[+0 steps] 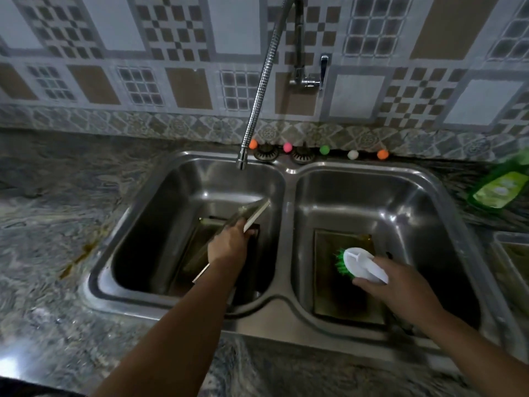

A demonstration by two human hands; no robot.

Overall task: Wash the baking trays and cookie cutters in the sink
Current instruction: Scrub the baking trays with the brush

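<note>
The left hand (pixel 229 243) is gripping a tilted tray (pixel 232 239) in the left basin, its long axis running toward the spout (pixel 242 160). The right hand (pixel 399 285) is clasping a brush (pixel 357 263) on the right basin's tray (pixel 326 245).

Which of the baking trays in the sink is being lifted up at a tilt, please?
The tray in the left basin, gripped by the left hand and tilted on edge. The tray in the right basin lies flat under the scrubbing brush.

Tilted tray (pixel 243 222) in left basin; another (pixel 326 282) flat right.
</note>
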